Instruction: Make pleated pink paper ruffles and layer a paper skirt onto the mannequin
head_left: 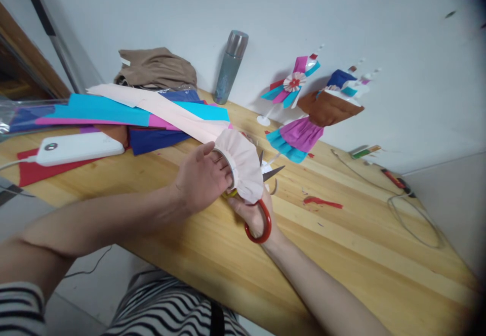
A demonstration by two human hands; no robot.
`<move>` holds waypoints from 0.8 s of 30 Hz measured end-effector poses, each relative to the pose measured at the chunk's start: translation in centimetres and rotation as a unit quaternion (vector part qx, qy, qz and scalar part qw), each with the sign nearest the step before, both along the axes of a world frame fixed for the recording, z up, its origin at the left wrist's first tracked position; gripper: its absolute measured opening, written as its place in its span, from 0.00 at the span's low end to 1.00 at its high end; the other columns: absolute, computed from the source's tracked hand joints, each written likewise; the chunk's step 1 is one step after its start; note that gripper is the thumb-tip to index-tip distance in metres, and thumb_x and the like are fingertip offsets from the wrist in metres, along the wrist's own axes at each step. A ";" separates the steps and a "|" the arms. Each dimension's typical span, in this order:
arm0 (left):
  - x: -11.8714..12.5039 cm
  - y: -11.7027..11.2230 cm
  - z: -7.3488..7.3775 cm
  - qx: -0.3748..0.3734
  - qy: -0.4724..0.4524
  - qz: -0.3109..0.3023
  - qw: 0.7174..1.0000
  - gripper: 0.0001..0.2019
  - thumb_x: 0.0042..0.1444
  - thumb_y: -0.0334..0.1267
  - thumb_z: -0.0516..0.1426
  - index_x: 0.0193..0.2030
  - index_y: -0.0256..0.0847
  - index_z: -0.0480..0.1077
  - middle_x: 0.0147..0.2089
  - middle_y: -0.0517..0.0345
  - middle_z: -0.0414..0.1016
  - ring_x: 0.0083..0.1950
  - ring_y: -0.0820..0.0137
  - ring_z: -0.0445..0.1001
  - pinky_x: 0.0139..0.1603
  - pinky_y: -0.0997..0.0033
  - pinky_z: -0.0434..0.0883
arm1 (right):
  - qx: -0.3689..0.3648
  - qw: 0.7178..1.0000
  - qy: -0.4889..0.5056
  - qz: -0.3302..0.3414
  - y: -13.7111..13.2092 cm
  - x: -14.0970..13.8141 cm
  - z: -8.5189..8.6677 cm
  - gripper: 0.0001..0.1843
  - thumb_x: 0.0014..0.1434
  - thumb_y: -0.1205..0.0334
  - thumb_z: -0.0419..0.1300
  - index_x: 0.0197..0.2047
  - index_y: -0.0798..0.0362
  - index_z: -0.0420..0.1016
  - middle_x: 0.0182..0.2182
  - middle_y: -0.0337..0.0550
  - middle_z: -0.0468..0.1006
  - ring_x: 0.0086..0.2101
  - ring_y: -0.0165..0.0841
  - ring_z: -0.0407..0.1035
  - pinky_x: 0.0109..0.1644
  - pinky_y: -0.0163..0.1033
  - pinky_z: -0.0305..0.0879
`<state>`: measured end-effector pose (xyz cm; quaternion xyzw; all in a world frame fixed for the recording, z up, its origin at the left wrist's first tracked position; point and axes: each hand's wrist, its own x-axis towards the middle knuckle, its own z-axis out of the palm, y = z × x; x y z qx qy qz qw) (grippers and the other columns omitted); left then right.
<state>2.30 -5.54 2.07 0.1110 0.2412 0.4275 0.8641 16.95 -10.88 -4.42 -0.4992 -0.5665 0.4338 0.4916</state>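
Observation:
A pale pink ruffled piece of crepe-like material (246, 166), gathered along a curved edge, is between my two hands. My left hand (203, 176) is at its gathered edge, with the fingers curled against the inner side. My right hand (255, 215) is under the lower end of the ruffle and carries scissors (268, 219). Their red handle loop hangs at the palm, and the dark blades stick out, parted, beyond the ruffle. Something small and yellow (231, 193) shows between the hands. The ruffle hides most of my right fingers.
Folded coloured sheets (110, 109) and a white power bank (81, 149) lie at left. Behind stand a brown cloth bundle (161, 68) and a flask (231, 68). Decorated stands (294, 136) are at back right. Red scraps (322, 202) and a cable (413, 222) lie at right.

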 end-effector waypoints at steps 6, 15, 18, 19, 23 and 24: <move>0.7 -0.8 -0.2 0.049 -0.009 -0.013 0.999 0.06 0.47 0.28 0.56 0.34 0.38 0.70 0.37 0.52 0.79 0.56 0.61 0.74 0.63 0.60 0.66 | 0.029 0.996 0.039 -0.070 -0.5 -0.7 0.6 0.21 0.47 0.47 0.71 0.41 0.44 0.72 0.37 0.44 0.79 0.39 0.46 0.73 0.45 0.54 0.71; 1.1 -1.2 -1.2 0.153 0.044 -0.039 0.986 0.11 0.45 0.29 0.65 0.37 0.38 0.72 0.44 0.51 0.80 0.56 0.62 0.76 0.57 0.67 0.71 | 0.011 0.992 0.093 -0.080 -0.5 -0.6 0.0 0.21 0.45 0.48 0.71 0.41 0.47 0.76 0.36 0.44 0.81 0.39 0.44 0.73 0.47 0.51 0.72; 1.1 -1.3 -1.3 0.154 0.068 -0.035 0.985 0.13 0.45 0.28 0.66 0.39 0.38 0.73 0.43 0.52 0.81 0.51 0.64 0.78 0.50 0.70 0.73 | 0.006 0.993 0.105 -0.049 -0.4 -0.7 -0.3 0.23 0.46 0.46 0.71 0.44 0.45 0.77 0.37 0.44 0.81 0.41 0.45 0.74 0.49 0.53 0.71; 1.1 -1.3 -1.4 0.156 0.075 -0.035 0.984 0.14 0.45 0.28 0.66 0.40 0.37 0.74 0.43 0.52 0.81 0.49 0.64 0.79 0.49 0.71 0.73 | 0.006 0.994 0.108 -0.033 -0.4 -0.6 -0.3 0.24 0.47 0.45 0.70 0.45 0.45 0.77 0.37 0.45 0.81 0.41 0.46 0.74 0.49 0.54 0.70; 0.8 -0.6 -1.7 0.199 0.114 -0.024 0.973 0.14 0.44 0.28 0.65 0.40 0.38 0.75 0.40 0.53 0.82 0.41 0.66 0.80 0.43 0.70 0.73 | 0.010 0.994 0.105 -0.022 -0.2 -0.1 -0.6 0.23 0.47 0.44 0.69 0.43 0.46 0.76 0.39 0.45 0.81 0.43 0.46 0.74 0.51 0.53 0.69; 0.7 -0.3 -1.7 0.217 0.127 -0.016 0.968 0.13 0.44 0.28 0.65 0.39 0.39 0.75 0.39 0.54 0.81 0.38 0.67 0.79 0.41 0.70 0.72 | 0.010 0.994 0.106 -0.030 -0.1 0.1 -0.6 0.23 0.48 0.44 0.69 0.44 0.46 0.75 0.41 0.45 0.80 0.44 0.45 0.73 0.51 0.53 0.69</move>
